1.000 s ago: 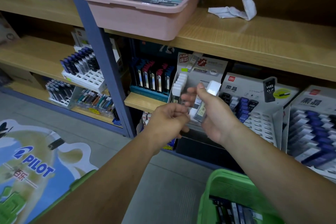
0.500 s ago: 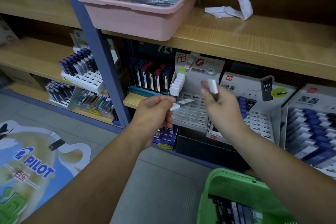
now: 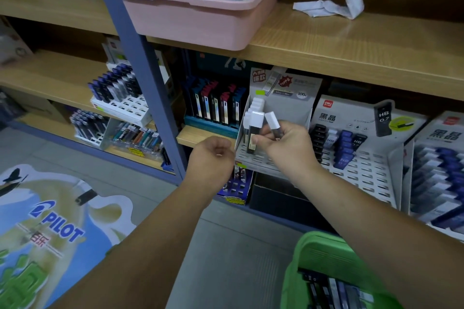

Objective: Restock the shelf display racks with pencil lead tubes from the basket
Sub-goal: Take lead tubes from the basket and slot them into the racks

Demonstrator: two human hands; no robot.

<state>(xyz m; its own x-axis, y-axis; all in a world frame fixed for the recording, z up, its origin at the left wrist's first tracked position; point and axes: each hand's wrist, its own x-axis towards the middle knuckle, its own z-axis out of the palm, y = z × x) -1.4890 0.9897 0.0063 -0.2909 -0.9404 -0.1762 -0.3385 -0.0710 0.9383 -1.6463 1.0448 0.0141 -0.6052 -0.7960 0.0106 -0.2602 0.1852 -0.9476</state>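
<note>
My right hand [image 3: 288, 150] holds two white-capped pencil lead tubes, one dark [image 3: 253, 133] and one clear [image 3: 274, 126], in front of the white slotted display rack [image 3: 261, 162]. A column of white-capped tubes [image 3: 256, 105] fills the rack's left side. My left hand [image 3: 212, 158] hangs just left of the rack with loosely curled fingers and nothing in it. The green basket [image 3: 324, 246] sits at the bottom right, with several lead tubes [image 3: 334, 291] inside.
A pink tub [image 3: 190, 20] of pens overhangs the shelf above. A blue shelf post [image 3: 135, 63] stands left of my hands. Deli lead racks [image 3: 364, 158] fill the shelf to the right. Crumpled paper [image 3: 331, 5] lies on the upper shelf. A Pilot floor sticker [image 3: 50, 228] lies at the left.
The tube my left hand held has passed to my right hand, which now holds two at the rack. My left hand has let go and dropped back.
</note>
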